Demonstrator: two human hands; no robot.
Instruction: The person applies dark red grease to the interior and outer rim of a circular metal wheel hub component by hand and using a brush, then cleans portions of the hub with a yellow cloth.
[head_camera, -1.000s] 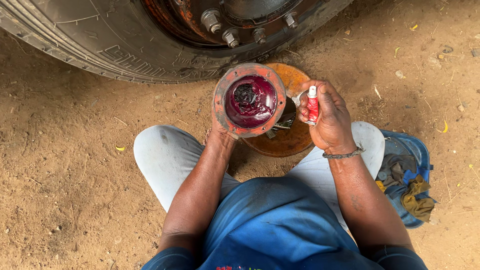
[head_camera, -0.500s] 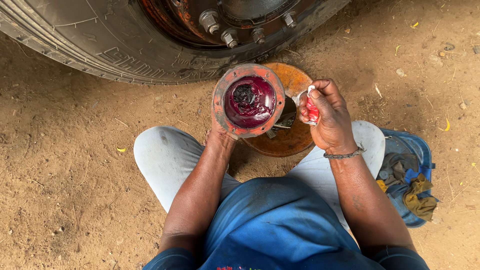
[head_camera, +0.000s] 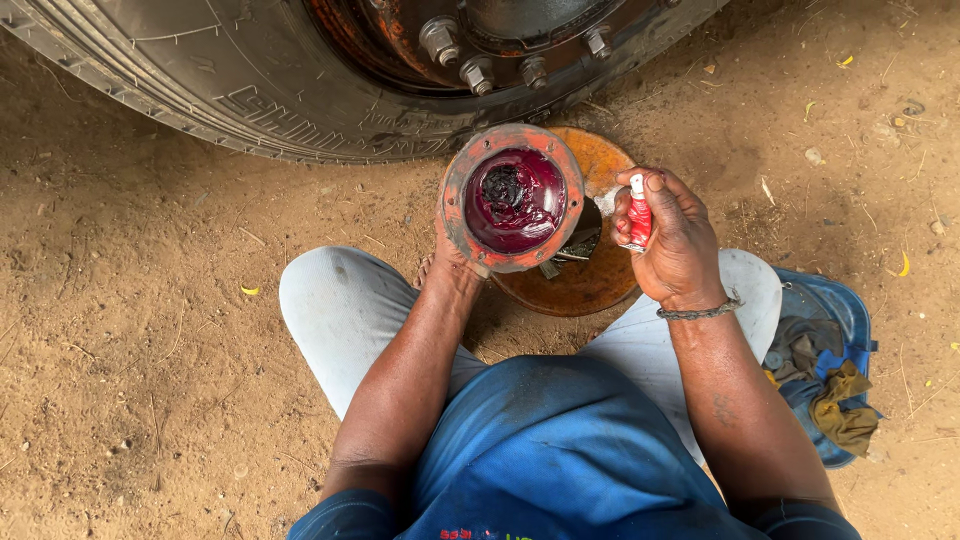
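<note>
1. My right fingers (head_camera: 650, 200) are wrapped shut round a small red tube (head_camera: 639, 215) with a white cap, the thumb pressing near its top; my right hand (head_camera: 675, 240) hangs just right of the cap I am working on.
2. My left hand (head_camera: 450, 262) grips the round hub cap (head_camera: 512, 198) from beneath, fingers closed on its near-left rim; most of them are hidden behind it.
3. The hub cap sits in the air between my knees and the big tyre (head_camera: 200, 90), above a rusty disc (head_camera: 590, 280) on the dirt.
4. It looks like stiff, heavy metal, so I judge the flange rim the safe place to hold.
5. Its bowl is packed with dark red grease, surely slippery; I would keep my fingers out of it.
6. The tube seems light and soft, likely to squeeze under pressure.
</note>
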